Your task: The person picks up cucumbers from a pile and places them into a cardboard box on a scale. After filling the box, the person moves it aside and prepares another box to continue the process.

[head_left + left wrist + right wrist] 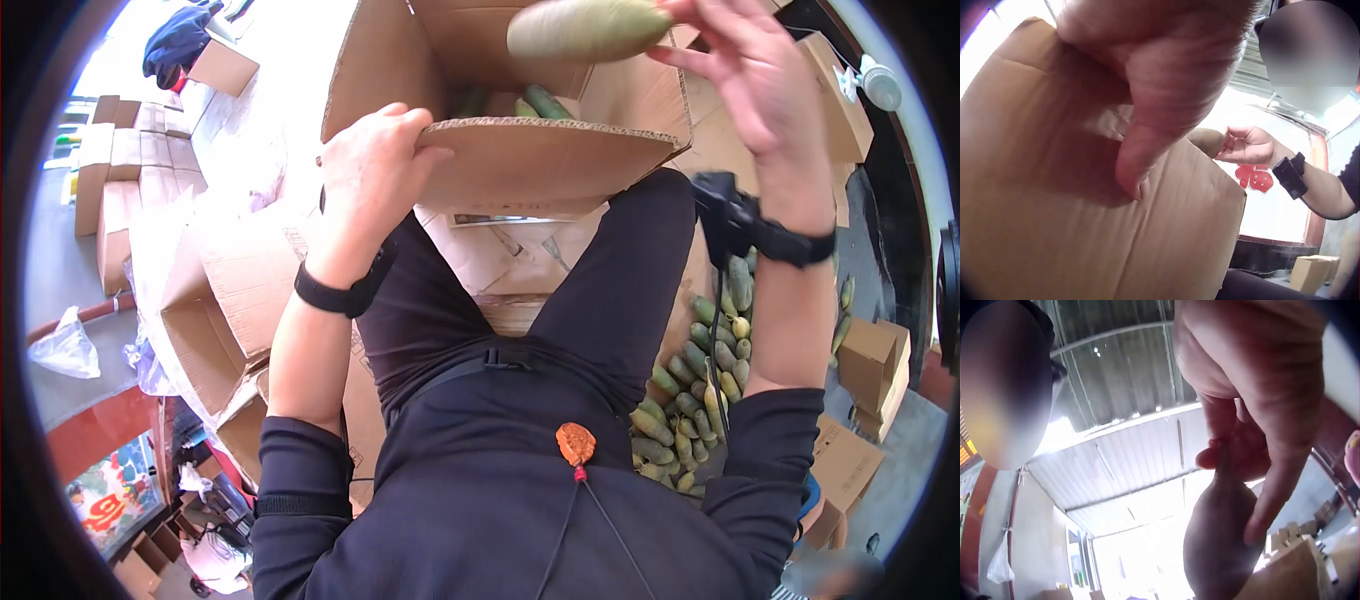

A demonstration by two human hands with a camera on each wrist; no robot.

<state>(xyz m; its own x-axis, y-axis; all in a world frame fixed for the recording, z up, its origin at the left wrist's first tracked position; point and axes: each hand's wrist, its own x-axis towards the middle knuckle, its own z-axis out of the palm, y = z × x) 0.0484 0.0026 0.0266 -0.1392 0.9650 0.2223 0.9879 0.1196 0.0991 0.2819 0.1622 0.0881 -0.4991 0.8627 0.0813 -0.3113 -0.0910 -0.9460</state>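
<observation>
Upright between the knees stands an open cardboard box, with a few green radishes visible inside. My left hand grips the box's near wall at its left corner. In the left wrist view the thumb lies against the outer cardboard, while the other fingers are hidden past the rim. Over the right side of the box, my right hand holds a pale green radish, slightly blurred. The right wrist view shows fingers pinching this radish at its thin tapered end, body hanging down.
Many more green radishes lie heaped on the floor by the right thigh. Open cardboard boxes stand at the left, with stacked cartons farther off. Another small box sits at the right. A white fan-like object is at upper right.
</observation>
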